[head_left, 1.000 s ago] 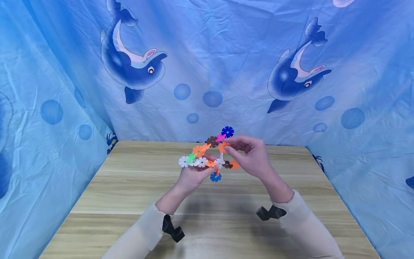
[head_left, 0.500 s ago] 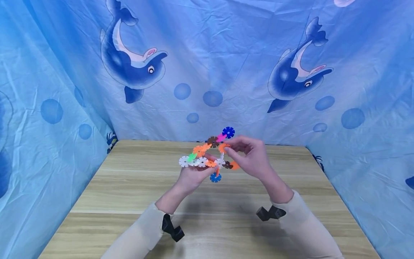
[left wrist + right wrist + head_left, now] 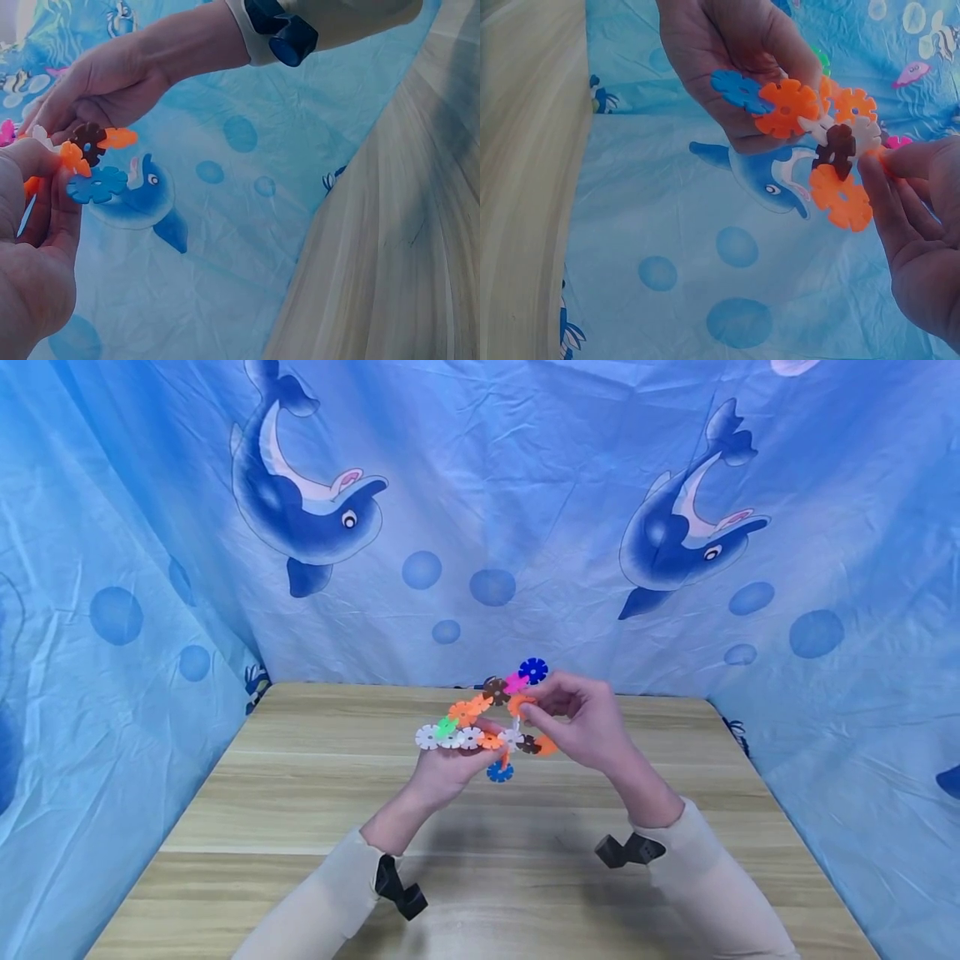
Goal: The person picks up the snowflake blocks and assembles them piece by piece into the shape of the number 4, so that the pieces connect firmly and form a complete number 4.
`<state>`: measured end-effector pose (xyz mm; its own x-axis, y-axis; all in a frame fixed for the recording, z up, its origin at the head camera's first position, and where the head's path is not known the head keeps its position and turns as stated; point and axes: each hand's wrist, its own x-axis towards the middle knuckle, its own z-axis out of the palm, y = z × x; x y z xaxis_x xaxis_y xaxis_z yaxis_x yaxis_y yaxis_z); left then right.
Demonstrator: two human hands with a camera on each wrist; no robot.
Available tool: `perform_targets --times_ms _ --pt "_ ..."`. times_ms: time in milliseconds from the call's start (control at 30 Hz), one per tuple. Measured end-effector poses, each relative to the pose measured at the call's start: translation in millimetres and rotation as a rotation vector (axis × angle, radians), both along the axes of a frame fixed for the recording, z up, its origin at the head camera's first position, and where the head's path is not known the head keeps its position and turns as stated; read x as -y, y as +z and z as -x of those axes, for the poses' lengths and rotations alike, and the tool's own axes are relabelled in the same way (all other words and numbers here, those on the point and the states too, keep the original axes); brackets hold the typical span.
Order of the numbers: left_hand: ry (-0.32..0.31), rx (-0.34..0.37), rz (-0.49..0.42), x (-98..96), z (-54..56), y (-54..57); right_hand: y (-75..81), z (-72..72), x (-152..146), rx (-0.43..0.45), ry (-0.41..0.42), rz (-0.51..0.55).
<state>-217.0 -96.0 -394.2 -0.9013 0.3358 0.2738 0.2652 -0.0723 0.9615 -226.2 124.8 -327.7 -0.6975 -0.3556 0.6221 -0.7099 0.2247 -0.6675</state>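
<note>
Between both hands, above the table, is a linked chain of notched plastic snowflake discs [image 3: 470, 738] in white, orange, green, brown, pink and blue. My left hand [image 3: 444, 774] grips its lower row, thumb on the near side by an orange disc. With thumb and fingers my right hand [image 3: 581, 722] pinches an orange disc [image 3: 519, 705] at the right side, joined to a white disc below. A dark blue disc [image 3: 533, 672] tops the slanting arm, and a lighter blue disc [image 3: 739, 91] hangs at the bottom. In the right wrist view, a brown disc [image 3: 835, 151] links to an orange disc [image 3: 841, 197].
The wooden table [image 3: 480, 877] lies beneath both forearms. Blue curtains [image 3: 495, 485] printed with dolphins and bubbles stand behind it and on both sides. Black wrist cameras [image 3: 401, 889] are strapped over the pale sleeves.
The top of the chain, with the dark blue, pink and brown discs, has shifted slightly down and right. Both hands keep their hold in nearly the same place.
</note>
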Motion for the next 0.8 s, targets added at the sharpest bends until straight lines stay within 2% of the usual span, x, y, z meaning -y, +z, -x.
perform_targets --times_ms 167,467,667,800 --pt "0.001 -0.012 -0.008 0.4 -1.5 1.8 4.5 -1.4 -1.2 0.044 0.013 -0.013" --pt "0.005 0.0 0.049 1.2 -2.5 5.1 7.1 -4.4 -2.1 0.043 0.02 -0.095" --pt "-0.002 -0.073 0.065 1.0 -1.3 2.5 7.9 -4.9 -2.2 0.044 0.035 -0.106" --pt "0.026 -0.095 0.075 1.8 -1.3 2.8 7.8 -3.6 -3.4 0.069 0.05 -0.072"
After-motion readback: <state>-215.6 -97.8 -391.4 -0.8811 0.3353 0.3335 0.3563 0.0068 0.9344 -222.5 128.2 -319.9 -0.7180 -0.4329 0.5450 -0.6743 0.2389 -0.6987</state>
